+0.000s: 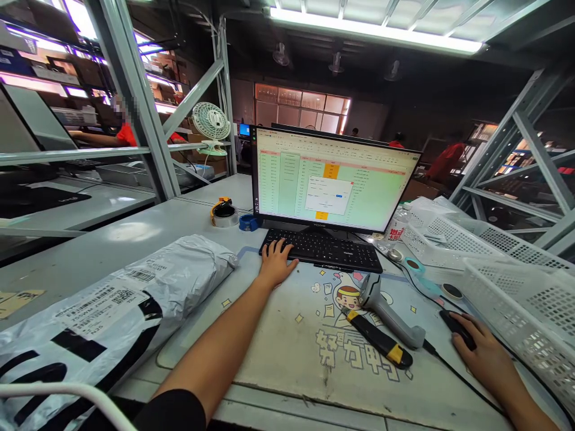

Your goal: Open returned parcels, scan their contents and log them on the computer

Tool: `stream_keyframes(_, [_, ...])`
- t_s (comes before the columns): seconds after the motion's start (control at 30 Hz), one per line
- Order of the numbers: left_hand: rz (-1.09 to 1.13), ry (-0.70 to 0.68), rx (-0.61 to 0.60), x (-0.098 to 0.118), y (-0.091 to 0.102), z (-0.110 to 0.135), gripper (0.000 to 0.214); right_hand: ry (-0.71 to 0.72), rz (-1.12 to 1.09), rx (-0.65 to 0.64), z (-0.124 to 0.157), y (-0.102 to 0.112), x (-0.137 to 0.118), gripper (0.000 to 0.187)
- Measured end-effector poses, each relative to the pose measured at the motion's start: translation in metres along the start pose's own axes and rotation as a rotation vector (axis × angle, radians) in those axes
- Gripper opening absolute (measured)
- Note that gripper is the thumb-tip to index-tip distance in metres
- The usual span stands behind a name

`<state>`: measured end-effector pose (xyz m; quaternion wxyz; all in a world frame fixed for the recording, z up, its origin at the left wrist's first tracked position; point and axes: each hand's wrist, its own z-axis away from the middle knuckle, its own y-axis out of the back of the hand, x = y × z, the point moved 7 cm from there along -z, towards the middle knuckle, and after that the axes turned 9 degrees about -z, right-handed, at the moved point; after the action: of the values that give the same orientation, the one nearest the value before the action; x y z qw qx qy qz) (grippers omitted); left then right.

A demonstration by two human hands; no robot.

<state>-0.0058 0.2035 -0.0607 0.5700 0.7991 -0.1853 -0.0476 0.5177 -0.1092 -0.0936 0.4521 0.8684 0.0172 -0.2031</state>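
Our left hand [276,261] on a black keyboard [321,250], our right hand [478,353] on a mouse [457,329], with a barcode scanner [386,311] and utility knife [377,338] lying between them on the surface [135,251].

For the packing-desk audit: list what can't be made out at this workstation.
All in the head view:
Monitor: on-screen text too small to read.
Shipping label on the poly mailer: fine print too small; mailer cut off by the bottom edge.
Computer mouse: largely hidden by the right hand.
Keyboard: some keys hidden by the left hand.
White plastic basket: cut off by the right edge.
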Motion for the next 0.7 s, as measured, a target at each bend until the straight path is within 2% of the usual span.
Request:
stream_keyframes(0.13, [0.006, 0.000, -0.017, 0.001, 0.002, 0.001, 0.058, -0.015, 0.014, -0.014, -0.001, -0.001, 0.006, 0.058])
stream_keyframes(0.37, [0.006, -0.002, -0.009, 0.001, 0.003, 0.002, 0.057, 0.016, 0.009, -0.058, -0.007, -0.007, 0.033, 0.058])
stream_keyframes(0.5, [0.011, 0.003, -0.010, 0.001, 0.004, 0.002, 0.056, 0.071, -0.033, -0.074, -0.008, -0.009, 0.036, 0.058])
stream_keyframes(0.7, [0.023, 0.003, -0.008, 0.002, 0.005, 0.003, 0.056, 0.077, -0.054, -0.096, -0.011, -0.011, 0.042, 0.056])
